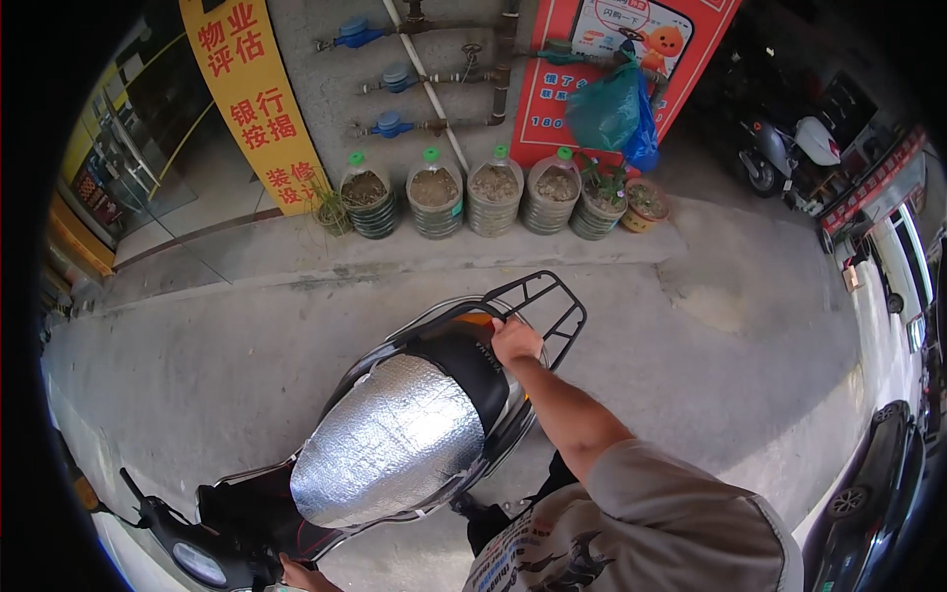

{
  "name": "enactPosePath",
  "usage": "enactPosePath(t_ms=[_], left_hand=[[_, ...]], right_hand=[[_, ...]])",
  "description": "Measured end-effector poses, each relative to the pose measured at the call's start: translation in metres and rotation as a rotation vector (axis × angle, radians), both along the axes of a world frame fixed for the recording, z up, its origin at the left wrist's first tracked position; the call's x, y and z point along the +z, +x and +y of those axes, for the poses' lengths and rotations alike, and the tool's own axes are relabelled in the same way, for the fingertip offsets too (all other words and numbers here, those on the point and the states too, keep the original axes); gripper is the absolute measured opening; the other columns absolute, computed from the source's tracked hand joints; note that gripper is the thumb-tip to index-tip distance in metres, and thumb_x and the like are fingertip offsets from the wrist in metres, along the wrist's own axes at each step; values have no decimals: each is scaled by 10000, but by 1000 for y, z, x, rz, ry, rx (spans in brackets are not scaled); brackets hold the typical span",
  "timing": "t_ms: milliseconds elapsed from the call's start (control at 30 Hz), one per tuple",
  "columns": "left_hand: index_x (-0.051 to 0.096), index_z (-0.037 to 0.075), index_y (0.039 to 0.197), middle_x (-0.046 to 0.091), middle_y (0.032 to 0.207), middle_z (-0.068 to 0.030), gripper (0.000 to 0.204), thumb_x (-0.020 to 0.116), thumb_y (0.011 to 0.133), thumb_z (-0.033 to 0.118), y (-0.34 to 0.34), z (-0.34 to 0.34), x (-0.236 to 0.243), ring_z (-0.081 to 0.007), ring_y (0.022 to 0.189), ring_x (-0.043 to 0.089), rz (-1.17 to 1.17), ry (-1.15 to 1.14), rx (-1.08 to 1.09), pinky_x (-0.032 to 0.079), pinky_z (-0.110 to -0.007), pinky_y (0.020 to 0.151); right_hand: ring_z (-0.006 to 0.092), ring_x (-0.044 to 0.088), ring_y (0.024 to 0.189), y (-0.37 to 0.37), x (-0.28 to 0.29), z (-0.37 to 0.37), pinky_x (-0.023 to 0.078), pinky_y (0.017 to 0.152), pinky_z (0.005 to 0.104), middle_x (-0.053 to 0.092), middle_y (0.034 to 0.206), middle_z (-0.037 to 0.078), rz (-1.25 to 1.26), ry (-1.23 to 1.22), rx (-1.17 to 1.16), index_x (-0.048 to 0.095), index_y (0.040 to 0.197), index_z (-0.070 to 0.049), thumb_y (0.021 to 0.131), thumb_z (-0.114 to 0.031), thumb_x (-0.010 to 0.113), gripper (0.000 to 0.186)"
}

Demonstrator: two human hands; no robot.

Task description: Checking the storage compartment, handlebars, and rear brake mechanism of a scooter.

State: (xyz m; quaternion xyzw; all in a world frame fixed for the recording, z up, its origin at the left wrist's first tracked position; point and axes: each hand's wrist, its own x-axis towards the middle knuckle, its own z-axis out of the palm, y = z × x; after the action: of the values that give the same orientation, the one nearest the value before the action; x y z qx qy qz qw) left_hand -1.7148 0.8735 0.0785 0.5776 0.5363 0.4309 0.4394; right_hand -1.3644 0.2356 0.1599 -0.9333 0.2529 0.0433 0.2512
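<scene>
A dark motor scooter (pixel 462 357) stands below me, its front toward the lower left. Silver foil sheeting (pixel 390 439) covers most of its seat, leaving the black rear end bare. At the tail, my right hand (pixel 517 340) is closed round the front part of the black metal rear rack (pixel 569 296). My left hand (pixel 304 575), partly cut off by the lower edge, grips the near end of the handlebar (pixel 258 564). The scooter's display (pixel 197 563) lies beyond that hand, and the far brake lever and grip point left.
Along the wall stand several soil-filled plastic bottles (pixel 434 202) and a plant pot (pixel 646 204), behind a low concrete step (pixel 414 264). Pipes with blue water meters (pixel 391 124) and hanging plastic bags (pixel 604 111) are above. Another scooter (pixel 779 153) and a dark car (pixel 858 493) are at right.
</scene>
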Motion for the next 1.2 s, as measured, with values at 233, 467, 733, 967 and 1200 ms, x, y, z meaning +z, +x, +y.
enactPosePath(t_ms=[233,467,733,967,1200], left_hand=[[570,45,1230,644,982,-236,521,694,855,385,-46,8,15,-379,709,624,516,1277,-387,503,-554,652],[606,60,1152,653,978,-187,315,606,892,239,-56,-39,106,-314,842,619,322,-65,-394,499,-459,708],[613,94,1051,645,826,-105,179,580,919,210,-139,84,92,-220,674,609,305,-581,-457,497,-407,568],[476,81,697,424,516,12,252,635,878,156,-71,50,71,-93,404,389,271,-317,-362,311,-263,394],[461,76,812,396,588,20,155,597,886,82,-73,46,80,-65,409,351,235,-296,-212,301,-235,367]], right_hand=[[373,645,1046,-5,0,13,500,904,456,683,1070,207,44,15,28,643,1082,-43,983,-470,404,499],[367,655,1027,-10,-3,-10,501,893,454,687,1049,220,10,-74,-45,643,1087,-38,979,-465,414,496],[403,639,1012,-11,-9,-4,498,882,480,684,1027,218,25,-137,-102,644,1074,-62,971,-469,416,478],[407,653,986,-21,-36,1,502,862,501,692,1002,217,4,-297,-184,636,1058,-68,974,-487,398,489],[413,650,981,-20,-40,62,495,869,508,690,1006,215,24,-320,-145,636,1065,-72,975,-485,394,487]])
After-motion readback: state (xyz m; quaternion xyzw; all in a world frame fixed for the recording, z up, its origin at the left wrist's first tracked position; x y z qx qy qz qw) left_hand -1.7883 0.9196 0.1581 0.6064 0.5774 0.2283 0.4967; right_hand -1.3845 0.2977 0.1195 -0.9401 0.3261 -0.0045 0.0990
